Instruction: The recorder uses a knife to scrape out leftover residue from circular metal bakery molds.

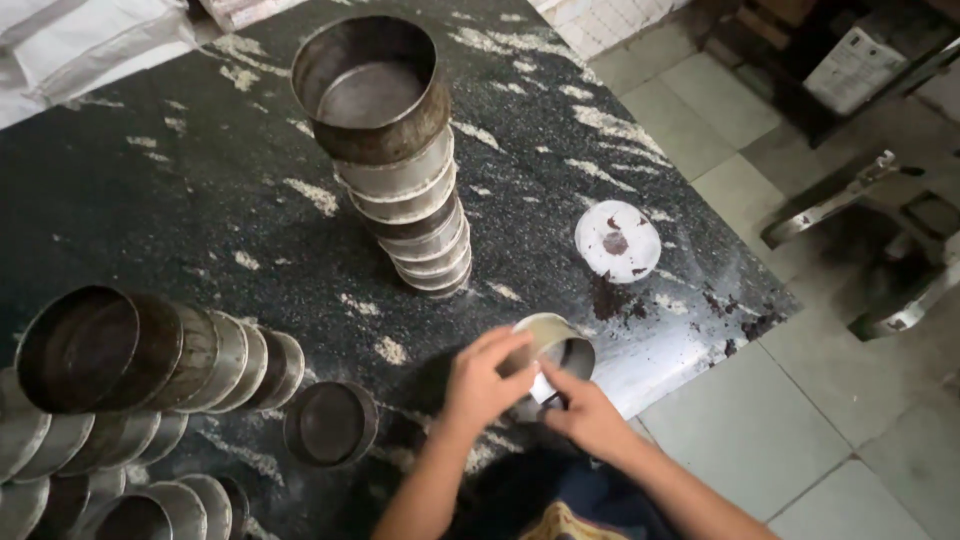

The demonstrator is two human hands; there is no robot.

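Note:
My left hand (483,380) grips the near side of a round metal baking tin (560,340), tilted above the black stone counter (200,200) near its front edge. My right hand (585,412) is under and inside the tin's open mouth, its fingers on a white paper liner (542,386) there. A tall leaning stack of the same tins (400,150) rises behind the hands.
A white paper disc with dark crumbs (617,240) lies to the right, dark crumbs scattered around it. A single tin (330,423) sits left of my hands. Stacks of tins lying on their sides (150,350) fill the left. A metal machine (880,240) stands on the tiled floor.

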